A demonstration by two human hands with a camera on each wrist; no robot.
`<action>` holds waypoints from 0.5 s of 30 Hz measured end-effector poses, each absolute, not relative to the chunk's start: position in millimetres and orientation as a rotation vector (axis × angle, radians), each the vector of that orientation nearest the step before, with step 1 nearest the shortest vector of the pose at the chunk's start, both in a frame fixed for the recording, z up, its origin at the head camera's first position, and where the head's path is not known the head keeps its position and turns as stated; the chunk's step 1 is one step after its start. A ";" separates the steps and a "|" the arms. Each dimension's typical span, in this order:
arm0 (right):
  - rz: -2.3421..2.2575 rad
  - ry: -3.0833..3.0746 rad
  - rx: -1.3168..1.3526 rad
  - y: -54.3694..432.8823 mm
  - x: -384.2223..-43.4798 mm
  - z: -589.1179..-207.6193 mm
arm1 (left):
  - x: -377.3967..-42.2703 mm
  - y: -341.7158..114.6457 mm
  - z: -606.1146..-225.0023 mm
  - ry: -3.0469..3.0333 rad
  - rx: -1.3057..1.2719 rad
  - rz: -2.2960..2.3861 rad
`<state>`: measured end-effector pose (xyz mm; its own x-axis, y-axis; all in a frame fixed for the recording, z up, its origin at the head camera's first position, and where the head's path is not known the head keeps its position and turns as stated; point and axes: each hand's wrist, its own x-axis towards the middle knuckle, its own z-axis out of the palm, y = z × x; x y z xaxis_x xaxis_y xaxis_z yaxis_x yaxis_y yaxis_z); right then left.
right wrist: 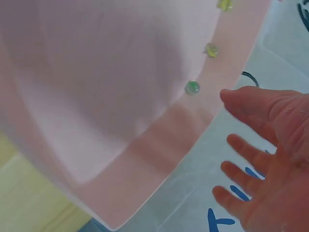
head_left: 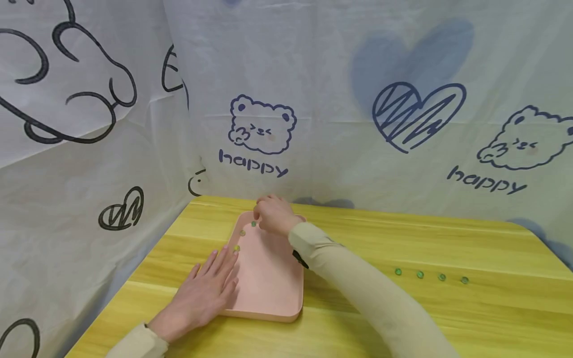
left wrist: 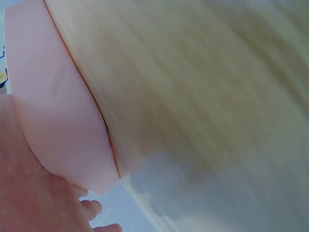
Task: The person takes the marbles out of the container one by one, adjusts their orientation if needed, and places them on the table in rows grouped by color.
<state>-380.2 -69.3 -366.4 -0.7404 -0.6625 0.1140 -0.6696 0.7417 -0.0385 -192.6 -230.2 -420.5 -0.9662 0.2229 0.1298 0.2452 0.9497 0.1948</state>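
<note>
A pink tray (head_left: 268, 278) lies on the table, with three glass marbles along its left side. A green marble (head_left: 253, 223) is nearest the far end, then a pale yellowish marble (head_left: 242, 232), then a yellow marble (head_left: 237, 248) by the left fingertips. My left hand (head_left: 201, 293) rests on the tray's left rim with its fingers extended. Over the far end hovers my right hand (head_left: 275, 215). In the right wrist view its fingers are loosely bent, nothing shows between them, and the thumb tip is close beside the green marble (right wrist: 192, 87).
Several green marbles (head_left: 420, 274) stand in a spaced row on the wooden table (head_left: 358, 318), right of the tray. A printed white cloth (head_left: 331, 149) hangs behind the table's far edge and along the left. My right forearm crosses over the tray's right side.
</note>
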 end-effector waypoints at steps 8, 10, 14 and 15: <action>0.084 -2.819 1.128 -78.8 -384.8 -368.1 | -192.8 -229.9 -417.8 -3.006 -0.359 -0.313; 0.086 -2.817 1.138 -80.6 -386.5 -369.1 | -192.8 -230.1 -417.8 -3.009 -0.352 -0.315; 0.065 -2.815 1.141 -83.3 -390.8 -372.4 | -193.5 -230.5 -419.1 -3.014 -0.346 -0.321; 0.058 -2.819 1.141 -83.8 -392.1 -373.6 | -193.7 -230.4 -419.6 -3.012 -0.347 -0.328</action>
<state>-392.1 -83.8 -373.6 -0.7141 -0.6919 0.1068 -0.6957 0.7183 0.0022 -193.7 -230.4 -419.6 -0.9699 0.2146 0.1146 0.2343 0.9510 0.2018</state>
